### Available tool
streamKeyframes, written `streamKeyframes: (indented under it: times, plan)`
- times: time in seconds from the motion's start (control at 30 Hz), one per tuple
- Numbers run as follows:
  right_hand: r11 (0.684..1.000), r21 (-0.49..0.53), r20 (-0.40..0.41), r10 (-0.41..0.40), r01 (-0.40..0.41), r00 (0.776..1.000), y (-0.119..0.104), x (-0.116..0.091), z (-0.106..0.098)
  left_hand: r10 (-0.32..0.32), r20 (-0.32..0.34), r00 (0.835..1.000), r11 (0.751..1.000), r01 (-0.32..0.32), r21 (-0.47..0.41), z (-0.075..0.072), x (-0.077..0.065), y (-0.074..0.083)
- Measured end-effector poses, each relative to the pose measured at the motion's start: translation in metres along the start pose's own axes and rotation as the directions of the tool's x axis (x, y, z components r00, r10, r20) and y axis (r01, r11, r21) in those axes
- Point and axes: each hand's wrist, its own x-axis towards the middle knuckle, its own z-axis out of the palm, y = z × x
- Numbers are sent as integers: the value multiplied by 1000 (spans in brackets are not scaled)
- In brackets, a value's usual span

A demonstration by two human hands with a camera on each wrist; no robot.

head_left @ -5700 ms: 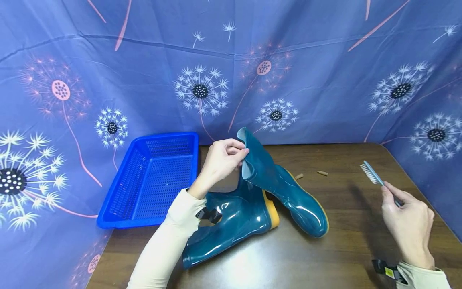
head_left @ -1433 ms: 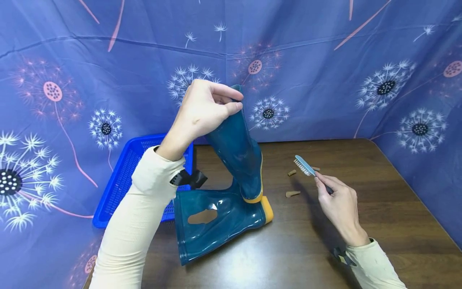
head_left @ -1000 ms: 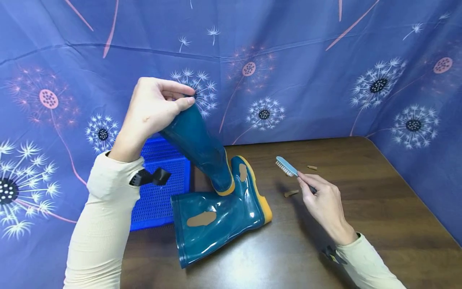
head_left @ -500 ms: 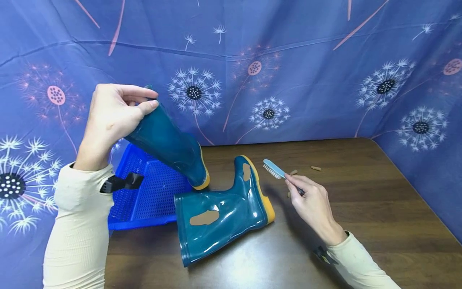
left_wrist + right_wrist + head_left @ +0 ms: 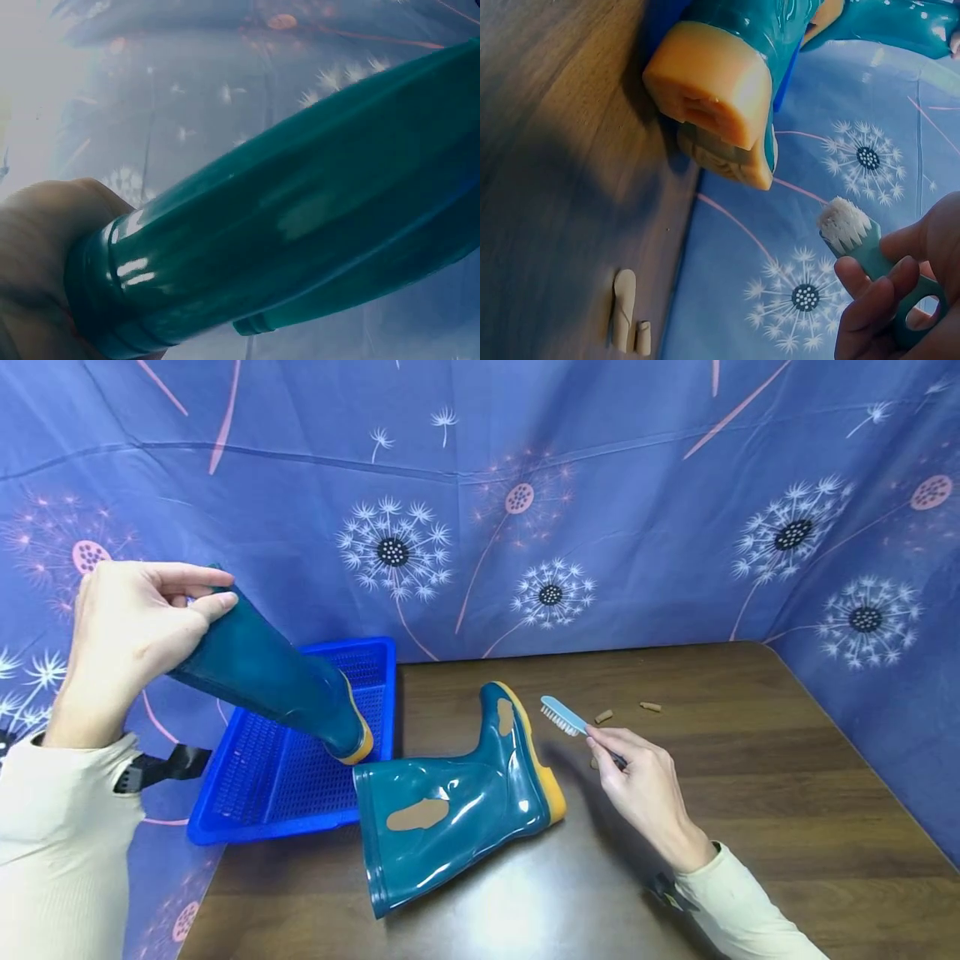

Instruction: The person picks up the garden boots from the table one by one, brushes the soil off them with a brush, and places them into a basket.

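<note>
Dandelion-print cloth (image 5: 637,527) backs the basket (image 5: 277,829); above it slants one boot (image 5: 277,681), pinched at the top by my left hand (image 5: 135,622), seemingly to suspend it. Right of the basket, past the other boot (image 5: 472,818), my right hand (image 5: 645,785) grips a brush (image 5: 564,713).

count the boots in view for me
2. One teal boot is held by the left hand, tilted over the blue basket; a second boot lies on its side on the table. No others show.
</note>
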Motion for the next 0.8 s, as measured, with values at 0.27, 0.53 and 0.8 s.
streamKeyframes:
  times: [0.27,0.53,0.8]
  plan:
    - [1000,-5,10,22,-22,1000,5,-3,-3,-25,-20,999,998,27,61,12,-5,-33]
    - [1000,3,17,13,-13,1000,13,-8,-2,-17,-78,997,995,25,92,35,-17,-75]
    - [999,46,8,-5,5,1000,19,-11,-3,-105,-209,972,993,113,28,49,-30,-94]
